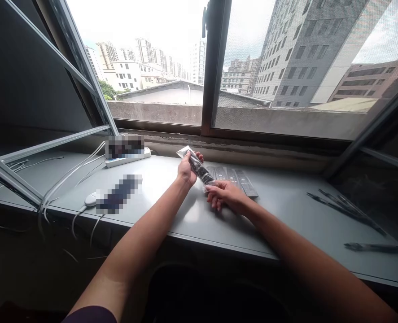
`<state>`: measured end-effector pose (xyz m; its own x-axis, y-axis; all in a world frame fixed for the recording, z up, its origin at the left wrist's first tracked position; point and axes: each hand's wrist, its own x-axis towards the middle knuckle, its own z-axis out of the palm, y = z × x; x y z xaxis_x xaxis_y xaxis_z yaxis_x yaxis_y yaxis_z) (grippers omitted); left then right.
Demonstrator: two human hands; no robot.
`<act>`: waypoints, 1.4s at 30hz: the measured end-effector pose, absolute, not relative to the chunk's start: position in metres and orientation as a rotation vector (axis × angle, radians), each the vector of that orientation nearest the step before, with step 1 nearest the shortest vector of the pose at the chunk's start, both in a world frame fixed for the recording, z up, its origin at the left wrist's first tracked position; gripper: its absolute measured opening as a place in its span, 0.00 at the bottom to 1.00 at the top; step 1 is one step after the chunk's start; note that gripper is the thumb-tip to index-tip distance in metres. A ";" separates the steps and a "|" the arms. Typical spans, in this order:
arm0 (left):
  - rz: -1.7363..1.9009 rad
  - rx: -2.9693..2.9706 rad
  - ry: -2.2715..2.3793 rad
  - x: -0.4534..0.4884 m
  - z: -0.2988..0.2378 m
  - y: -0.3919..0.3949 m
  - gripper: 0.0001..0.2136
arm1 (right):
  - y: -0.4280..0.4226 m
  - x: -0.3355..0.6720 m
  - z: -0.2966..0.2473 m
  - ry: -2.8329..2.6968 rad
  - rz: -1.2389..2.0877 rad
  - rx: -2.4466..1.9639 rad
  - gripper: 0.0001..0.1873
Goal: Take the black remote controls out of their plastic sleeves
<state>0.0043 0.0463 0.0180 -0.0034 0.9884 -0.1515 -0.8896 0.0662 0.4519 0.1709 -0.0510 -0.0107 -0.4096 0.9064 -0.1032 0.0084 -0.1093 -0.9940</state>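
While I watch from far off, the left hand (187,171) has a tight grip on a bagged remote (199,168) above the table (286,211); the right hand (226,196) pinches its low end. The bag is maybe unopened; other remotes (235,179) lie beside.

There is room on the counter (286,204) between the remotes (239,180) and the black sticks (347,208), but cables (67,177) crowd the left.

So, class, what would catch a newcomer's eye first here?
Both hands in the middle: the left hand grips a black remote in a clear bag, the right hand at its lower end. Behind them, more remotes lie in a row on the grey table, below the window.
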 end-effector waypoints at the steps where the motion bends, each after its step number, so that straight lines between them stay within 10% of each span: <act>1: 1.511 0.242 0.486 0.004 0.018 0.047 0.09 | -0.052 0.171 -0.011 -1.482 1.625 -1.042 0.18; 42: 1.373 0.617 0.504 0.018 0.014 0.030 0.08 | -0.050 0.175 -0.013 -1.491 1.561 -0.927 0.26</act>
<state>0.0184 0.0302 0.0141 0.1367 0.9903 0.0243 -0.7397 0.0857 0.6674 0.1750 -0.0496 -0.0133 -0.4374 0.8992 0.0055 -0.0471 -0.0168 -0.9987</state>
